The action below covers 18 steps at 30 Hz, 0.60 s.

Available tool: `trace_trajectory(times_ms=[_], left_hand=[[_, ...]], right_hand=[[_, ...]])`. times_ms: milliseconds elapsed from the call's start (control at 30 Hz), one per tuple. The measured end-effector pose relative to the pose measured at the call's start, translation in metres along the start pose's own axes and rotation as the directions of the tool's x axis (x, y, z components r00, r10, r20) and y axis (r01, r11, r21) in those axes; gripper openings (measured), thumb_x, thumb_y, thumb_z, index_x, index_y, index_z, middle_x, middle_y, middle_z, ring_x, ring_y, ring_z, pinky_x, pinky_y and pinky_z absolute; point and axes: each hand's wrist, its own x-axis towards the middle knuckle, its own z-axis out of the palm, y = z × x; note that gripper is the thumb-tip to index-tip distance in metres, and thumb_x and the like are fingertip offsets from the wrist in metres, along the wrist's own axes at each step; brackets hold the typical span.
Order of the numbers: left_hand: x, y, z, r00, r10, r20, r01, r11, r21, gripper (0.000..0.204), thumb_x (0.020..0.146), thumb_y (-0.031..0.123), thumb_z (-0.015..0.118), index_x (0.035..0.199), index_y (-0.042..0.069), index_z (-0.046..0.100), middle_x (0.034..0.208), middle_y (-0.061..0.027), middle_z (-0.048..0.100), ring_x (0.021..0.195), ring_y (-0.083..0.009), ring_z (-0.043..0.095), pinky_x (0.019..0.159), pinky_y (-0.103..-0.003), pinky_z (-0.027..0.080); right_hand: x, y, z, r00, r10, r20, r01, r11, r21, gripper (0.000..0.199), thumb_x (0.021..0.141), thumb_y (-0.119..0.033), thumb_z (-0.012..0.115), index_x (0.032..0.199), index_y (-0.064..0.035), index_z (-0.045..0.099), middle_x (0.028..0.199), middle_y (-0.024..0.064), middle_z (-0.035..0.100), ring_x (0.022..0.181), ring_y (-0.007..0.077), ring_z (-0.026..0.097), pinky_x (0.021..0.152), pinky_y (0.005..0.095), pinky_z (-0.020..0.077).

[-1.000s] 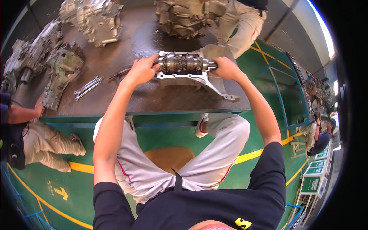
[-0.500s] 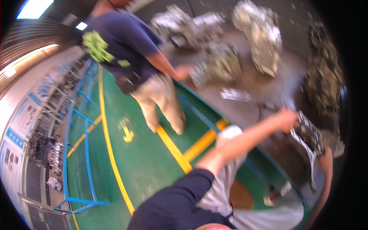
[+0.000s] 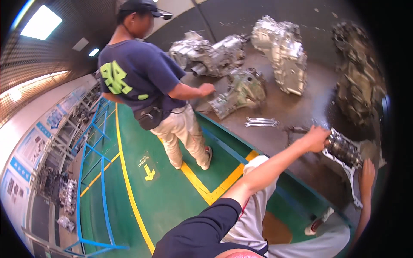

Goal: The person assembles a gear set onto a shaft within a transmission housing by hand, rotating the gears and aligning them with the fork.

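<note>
On the workbench (image 3: 320, 180) at the right lies a metal engine block (image 3: 355, 172) with a light, flat flange along its near side. Its open face shows what looks like a crankshaft (image 3: 344, 147). My left hand (image 3: 317, 138) has its fingers curled over the block's left end. At the opposite end my right hand (image 3: 367, 173) grips the edge, its fingers partly hidden at the picture's dark rim. A dark tool-like bar (image 3: 297, 129) lies just left of my left hand. Several wrenches (image 3: 261, 122) rest side by side farther along the bench.
Greenish gearbox housing (image 3: 245, 90), silver housings (image 3: 211, 53) (image 3: 286, 56) and a dark, grimy assembly (image 3: 359, 81) stand on the bench. A co-worker (image 3: 146, 77) stands at the bench's left, one hand over it. Blue railing (image 3: 103, 185) and yellow-lined green floor (image 3: 142, 198) lie left.
The view has shifted slightly and is sharper now. Both my hands stay on the engine block, which has hardly moved. The co-worker keeps a hand near the greenish housing.
</note>
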Motion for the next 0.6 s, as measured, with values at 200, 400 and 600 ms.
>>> trace_trajectory(times_ms=[200, 400, 600], left_hand=[[-0.01, -0.012, -0.006, 0.994, -0.016, -0.108, 0.018, 1.0, 0.02, 0.038, 0.09, 0.024, 0.06, 0.124, 0.006, 0.057, 0.115, -0.0203, 0.063, 0.114, -0.0399, 0.054, 0.1, -0.059, 0.036], [-0.013, -0.008, -0.001, 0.997, -0.037, -0.074, 0.032, 0.997, -0.065, 0.042, 0.091, 0.026, 0.06, 0.128, 0.006, 0.056, 0.12, -0.0215, 0.062, 0.12, -0.0409, 0.052, 0.106, -0.059, 0.033], [-0.007, -0.003, -0.012, 0.998, 0.003, -0.064, 0.001, 0.998, 0.061, 0.029, 0.09, 0.027, 0.06, 0.107, 0.004, 0.065, 0.095, -0.0225, 0.069, 0.093, -0.0403, 0.066, 0.081, -0.052, 0.052]], right_hand=[[0.086, -0.04, -0.055, 0.87, 0.185, 0.457, -0.315, 0.921, 0.227, 0.05, 0.069, -0.012, 0.075, 0.115, 0.0007, 0.059, 0.096, 0.0212, 0.064, 0.089, 0.04, 0.06, 0.081, 0.0471, 0.0474], [0.138, -0.057, -0.131, 0.598, 0.068, 0.799, -0.662, 0.603, 0.445, 0.053, 0.057, -0.02, 0.078, 0.104, 0.003, 0.067, 0.09, 0.0177, 0.066, 0.09, 0.0275, 0.065, 0.083, 0.0362, 0.0496], [0.119, -0.083, -0.146, 0.888, 0.18, 0.423, -0.285, 0.937, 0.201, 0.038, 0.073, -0.018, 0.069, 0.108, -0.0066, 0.063, 0.093, 0.0216, 0.065, 0.083, 0.0425, 0.06, 0.075, 0.0511, 0.0479]])
